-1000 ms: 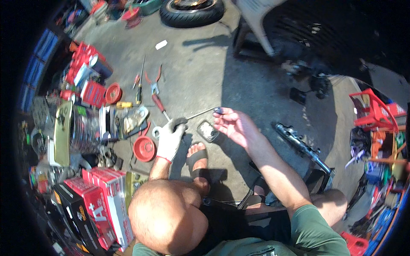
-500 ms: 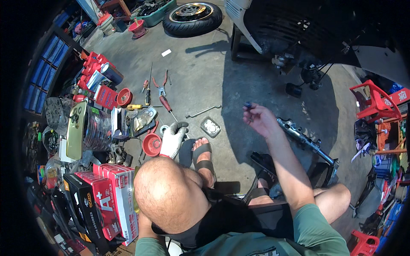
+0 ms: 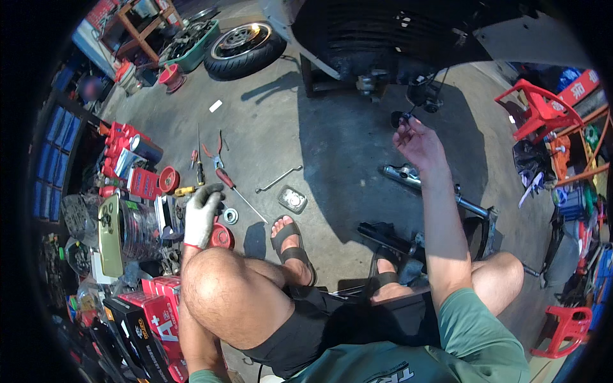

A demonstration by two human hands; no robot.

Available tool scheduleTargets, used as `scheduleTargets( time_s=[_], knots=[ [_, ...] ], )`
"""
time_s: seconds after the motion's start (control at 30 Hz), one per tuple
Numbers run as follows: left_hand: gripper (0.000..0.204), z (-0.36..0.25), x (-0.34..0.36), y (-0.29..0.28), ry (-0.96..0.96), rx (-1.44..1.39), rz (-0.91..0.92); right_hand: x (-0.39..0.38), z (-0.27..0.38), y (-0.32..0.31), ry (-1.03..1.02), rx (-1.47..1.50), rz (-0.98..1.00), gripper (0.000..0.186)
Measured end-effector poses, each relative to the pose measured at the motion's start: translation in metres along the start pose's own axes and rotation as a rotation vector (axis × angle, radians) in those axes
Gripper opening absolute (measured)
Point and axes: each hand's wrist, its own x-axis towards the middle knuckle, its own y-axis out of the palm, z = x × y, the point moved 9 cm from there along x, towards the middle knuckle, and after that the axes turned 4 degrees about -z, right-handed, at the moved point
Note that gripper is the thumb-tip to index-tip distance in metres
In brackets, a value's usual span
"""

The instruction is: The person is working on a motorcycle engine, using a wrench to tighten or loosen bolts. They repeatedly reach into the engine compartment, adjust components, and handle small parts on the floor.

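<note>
While barely open, right grip [image 3: 420, 144] pinches dark part [image 3: 405, 117].

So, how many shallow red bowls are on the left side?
2: the upper bowl beside the red box, the lower bowl partly behind the gloved left hand. Others may be hidden.

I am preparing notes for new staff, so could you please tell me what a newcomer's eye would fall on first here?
Probably the white-gloved left hand, near the red-handled screwdriver on the floor. Its bare counterpart, the right hand, would stand out too, stretched out right of centre with a small dark piece. Next, perhaps, the black-tyred wheel lying flat at the upper left.
</note>
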Motion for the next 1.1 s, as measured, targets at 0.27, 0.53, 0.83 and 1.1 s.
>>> scheduleTargets(
  time_s=[0.27,0.53,0.83,1.1],
  knots=[
    [0.026,-0.154,-0.005,-0.027,0.238,0.082,0.024,-0.013,0.053,-0.025,-0.096,0.115,0.037,0.008],
    [0.022,-0.248,-0.06,0.039,0.427,0.271,0.214,-0.024,0.058,-0.002,-0.141,0.213,0.197,0.01],
    [0.021,-0.199,-0.069,0.084,0.333,0.541,0.507,-0.038,0.123,0.102,-0.318,0.363,0.335,0.007],
    [0.024,-0.195,-0.069,0.088,0.262,0.649,0.527,-0.055,0.217,0.218,-0.619,0.117,0.086,0.005]
  ],
)
